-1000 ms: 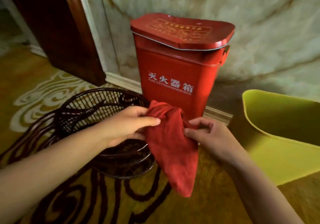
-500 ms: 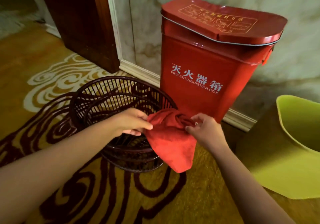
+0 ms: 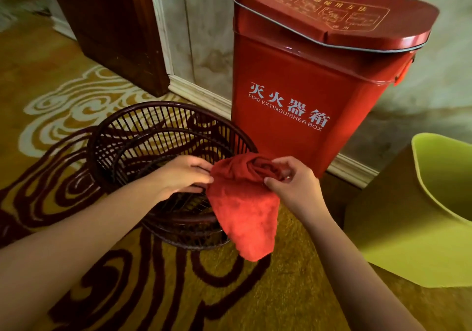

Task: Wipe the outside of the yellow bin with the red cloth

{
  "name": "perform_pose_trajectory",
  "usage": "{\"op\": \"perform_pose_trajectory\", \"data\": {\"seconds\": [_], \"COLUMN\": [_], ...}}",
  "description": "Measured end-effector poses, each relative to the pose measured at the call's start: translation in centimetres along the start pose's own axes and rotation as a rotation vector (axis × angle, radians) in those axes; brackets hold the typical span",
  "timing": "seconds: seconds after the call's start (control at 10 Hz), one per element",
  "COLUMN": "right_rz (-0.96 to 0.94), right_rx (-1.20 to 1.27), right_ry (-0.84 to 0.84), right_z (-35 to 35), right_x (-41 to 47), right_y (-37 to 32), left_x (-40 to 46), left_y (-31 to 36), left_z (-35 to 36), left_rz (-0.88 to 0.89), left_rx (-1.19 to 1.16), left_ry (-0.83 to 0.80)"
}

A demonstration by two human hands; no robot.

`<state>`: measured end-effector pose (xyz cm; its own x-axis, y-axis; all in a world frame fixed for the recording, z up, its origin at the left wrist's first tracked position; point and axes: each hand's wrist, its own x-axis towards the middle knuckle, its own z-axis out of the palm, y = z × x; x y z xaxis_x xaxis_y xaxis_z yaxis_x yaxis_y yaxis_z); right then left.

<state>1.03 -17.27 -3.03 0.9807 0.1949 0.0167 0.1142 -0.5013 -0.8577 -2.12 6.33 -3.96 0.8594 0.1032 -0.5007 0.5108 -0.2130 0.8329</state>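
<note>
The red cloth hangs bunched between both hands, low in the middle of the view. My left hand pinches its left top edge. My right hand grips its gathered right top edge. The yellow bin stands on the carpet at the right, cut off by the frame edge, its open mouth facing up. Neither hand nor the cloth touches the bin; a gap of carpet lies between them.
A dark wicker basket sits on the carpet just behind and under my left hand. A tall red fire extinguisher box stands against the marbled wall. A dark wooden door is at the back left.
The view has shifted left and closer, so the yellow bin slid toward the right edge. Both hands keep hold of the cloth, which is now more bunched and hangs shorter.
</note>
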Motion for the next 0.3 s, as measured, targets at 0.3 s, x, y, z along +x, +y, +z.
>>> {"op": "perform_pose_trajectory", "data": {"seconds": [0.3], "right_rz": [0.058], "right_rx": [0.331], "right_ry": [-0.136], "right_z": [-0.8], "right_x": [-1.0], "right_y": [3.0], "left_x": [0.8], "left_y": [-1.9], "left_z": [0.6], "left_rz": [-0.096], "left_rx": [-0.026], "left_ry": [-0.032]}}
